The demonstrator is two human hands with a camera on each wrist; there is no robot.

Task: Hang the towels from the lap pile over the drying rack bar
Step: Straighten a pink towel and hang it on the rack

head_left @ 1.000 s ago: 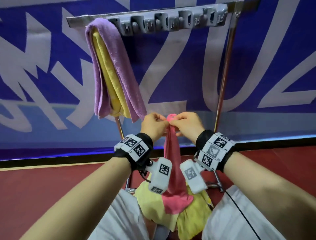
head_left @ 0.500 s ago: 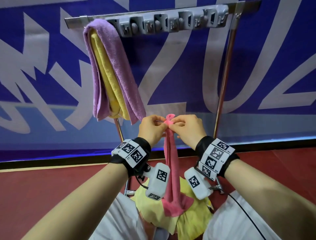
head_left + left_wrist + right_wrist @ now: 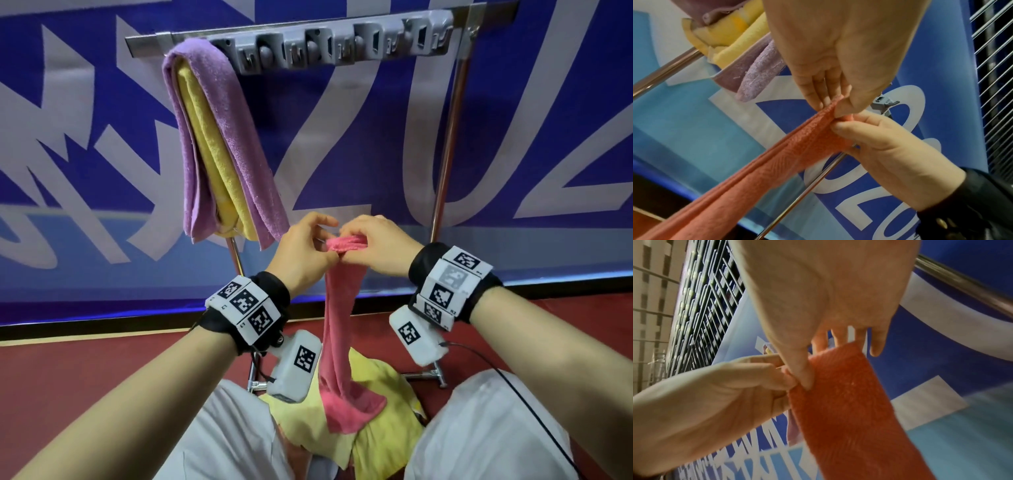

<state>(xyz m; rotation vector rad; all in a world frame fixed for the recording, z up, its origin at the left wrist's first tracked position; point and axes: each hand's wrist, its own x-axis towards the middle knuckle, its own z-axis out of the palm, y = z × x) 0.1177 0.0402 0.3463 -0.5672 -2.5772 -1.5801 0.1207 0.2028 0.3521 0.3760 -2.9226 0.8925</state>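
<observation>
A pink towel [image 3: 339, 315] hangs from both my hands down to my lap, its lower end resting on the yellow towels [image 3: 380, 435] piled there. My left hand [image 3: 305, 253] pinches its top edge from the left, and my right hand [image 3: 373, 246] pinches the same edge from the right, spreading it slightly. The left wrist view shows the pink towel [image 3: 777, 159] bunched between my thumb and fingers. In the right wrist view the pink towel [image 3: 849, 402] looks flatter. The rack bar [image 3: 147, 37] above carries a purple towel [image 3: 219, 137] folded over a yellow towel [image 3: 209, 144].
Grey clips [image 3: 342, 44] fill the middle and right of the rack bar. Two metal uprights [image 3: 448, 144] run down to feet on the red floor [image 3: 85, 377]. A blue and white banner [image 3: 342, 154] stands close behind the rack.
Both hands stayed near the same height. The top edge of the pink towel has been worked wider between them, from a tight bunch to a short flat span.
</observation>
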